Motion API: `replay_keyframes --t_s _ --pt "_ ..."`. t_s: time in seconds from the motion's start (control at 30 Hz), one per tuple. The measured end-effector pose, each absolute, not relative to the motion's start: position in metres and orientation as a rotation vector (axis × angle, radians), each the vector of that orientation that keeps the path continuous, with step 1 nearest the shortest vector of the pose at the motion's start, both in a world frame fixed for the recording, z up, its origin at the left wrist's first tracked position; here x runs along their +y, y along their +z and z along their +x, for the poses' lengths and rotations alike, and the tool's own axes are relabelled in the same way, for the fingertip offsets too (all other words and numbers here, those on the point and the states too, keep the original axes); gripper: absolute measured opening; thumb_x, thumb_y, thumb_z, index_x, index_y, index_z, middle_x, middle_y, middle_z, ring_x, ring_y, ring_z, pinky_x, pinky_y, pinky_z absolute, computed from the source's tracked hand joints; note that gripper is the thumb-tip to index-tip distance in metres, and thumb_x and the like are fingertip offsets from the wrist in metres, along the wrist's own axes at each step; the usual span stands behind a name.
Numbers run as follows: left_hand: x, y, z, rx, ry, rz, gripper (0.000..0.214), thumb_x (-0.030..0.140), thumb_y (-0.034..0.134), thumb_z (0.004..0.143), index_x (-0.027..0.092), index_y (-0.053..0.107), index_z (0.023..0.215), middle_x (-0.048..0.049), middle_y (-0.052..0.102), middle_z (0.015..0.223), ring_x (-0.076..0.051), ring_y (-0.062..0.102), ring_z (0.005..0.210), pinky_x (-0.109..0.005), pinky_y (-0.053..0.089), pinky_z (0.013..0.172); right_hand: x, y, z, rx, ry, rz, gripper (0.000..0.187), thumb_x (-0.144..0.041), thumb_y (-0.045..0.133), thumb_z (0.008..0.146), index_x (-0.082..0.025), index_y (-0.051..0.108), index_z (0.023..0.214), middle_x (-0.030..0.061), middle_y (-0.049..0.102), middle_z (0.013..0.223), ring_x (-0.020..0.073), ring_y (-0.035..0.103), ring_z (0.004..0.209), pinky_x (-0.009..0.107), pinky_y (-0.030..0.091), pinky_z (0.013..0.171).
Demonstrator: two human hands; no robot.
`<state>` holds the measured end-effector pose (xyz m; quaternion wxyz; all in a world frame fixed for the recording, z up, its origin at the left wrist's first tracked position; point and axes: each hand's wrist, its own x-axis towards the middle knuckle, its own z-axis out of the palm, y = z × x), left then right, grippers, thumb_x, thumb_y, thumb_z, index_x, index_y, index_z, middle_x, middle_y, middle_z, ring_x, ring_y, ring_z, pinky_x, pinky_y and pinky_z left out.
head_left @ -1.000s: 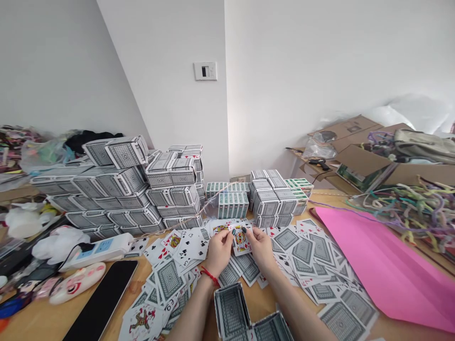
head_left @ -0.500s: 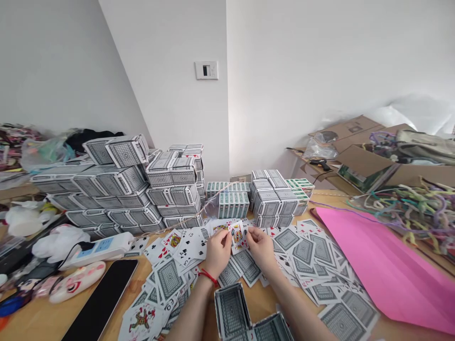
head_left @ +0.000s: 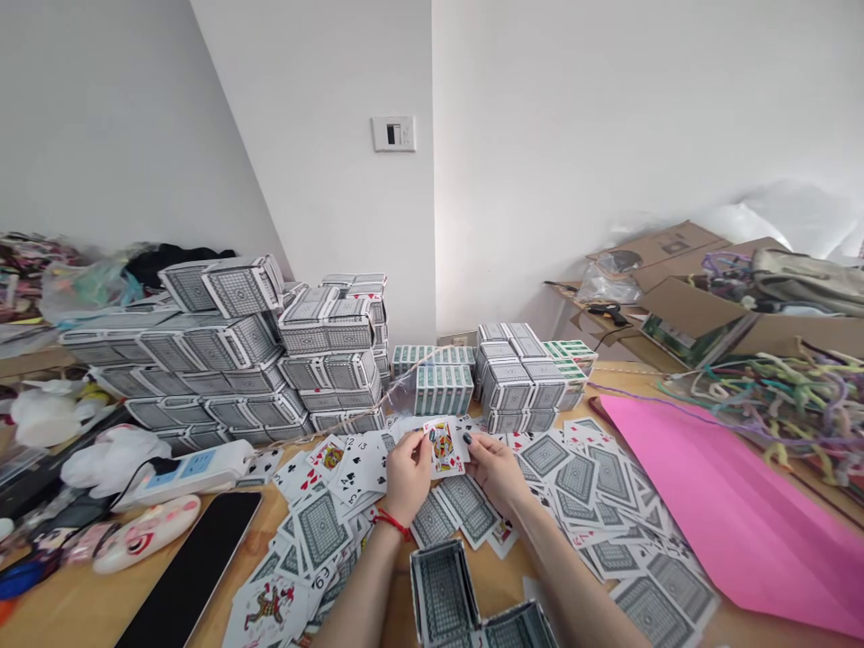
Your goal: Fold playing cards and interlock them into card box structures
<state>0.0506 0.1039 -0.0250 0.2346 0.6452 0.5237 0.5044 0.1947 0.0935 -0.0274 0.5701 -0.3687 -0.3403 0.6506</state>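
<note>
A face card (head_left: 444, 447), a king or similar with a red diamond in its corner, is held up in front of me. My left hand (head_left: 408, 474) pinches its left edge, with a red cord at the wrist. On the opposite edge, the thumb and fingers of my right hand (head_left: 496, 470) close on the card. Face-down playing cards (head_left: 474, 506) lie just below my hands. Nearer to me stands a boxy piece built from folded cards (head_left: 444, 589), with open compartments, between my forearms.
Loose cards (head_left: 573, 477) spread to both sides. Stacked card blocks (head_left: 222, 346) rise at the back left, and more blocks (head_left: 523, 378) beside green card packs (head_left: 444, 389) at the back. A black phone (head_left: 193, 567) lies left; pink paper (head_left: 729, 513) covers the right.
The card has shifted slightly left and turned more upright, showing more of its face. Both hands have drawn slightly apart around it.
</note>
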Motion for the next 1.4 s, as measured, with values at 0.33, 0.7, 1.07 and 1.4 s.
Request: replay_keyframes --t_s 0.33,0.7,1.07,1.4 --pt "0.096 -0.026 0.058 1.354 1.244 1.854 0.021 0.029 0.041 0.082 0.018 0.048 0.065 0.0002 0.049 0.062 -0.013 0.047 0.058 -0.023 0.038 0.057 0.093 -0.029 0.190 -0.936 1.247 -1.078 0.031 -0.046 0.066 0.061 -0.021 0.047 0.063 -0.0062 0.045 0.050 0.0110 0.040 0.045 0.024 0.032 0.046" --pt "0.082 -0.017 0.083 1.530 1.181 1.825 0.012 0.021 0.035 0.084 0.022 0.042 0.074 0.0014 0.048 0.058 -0.015 0.046 0.051 -0.025 0.027 0.050 0.093 -0.038 0.186 -1.222 0.745 -1.339 0.039 -0.054 0.039 0.082 -0.021 0.044 0.061 -0.0019 0.048 0.057 0.0151 0.042 0.056 0.027 0.033 0.056" --pt "0.090 -0.020 0.076 1.456 1.250 1.690 0.020 0.028 0.035 0.085 0.019 0.051 0.078 -0.0002 0.054 0.066 -0.015 0.051 0.061 -0.026 0.042 0.060 0.090 -0.035 0.186 -1.207 0.869 -1.259 0.041 -0.056 0.041 0.080 -0.020 0.046 0.063 -0.0020 0.048 0.059 0.0133 0.041 0.054 0.025 0.035 0.052" --pt "0.093 -0.031 0.069 1.458 1.224 1.657 0.032 0.025 0.040 0.084 0.017 0.055 0.111 -0.0100 0.063 0.109 -0.021 0.057 0.101 -0.035 0.044 0.087 0.088 -0.029 0.190 -1.089 1.037 -1.173 0.026 -0.042 0.051 0.076 -0.020 0.061 0.083 0.0042 0.064 0.086 0.0211 0.055 0.081 0.028 0.044 0.072"
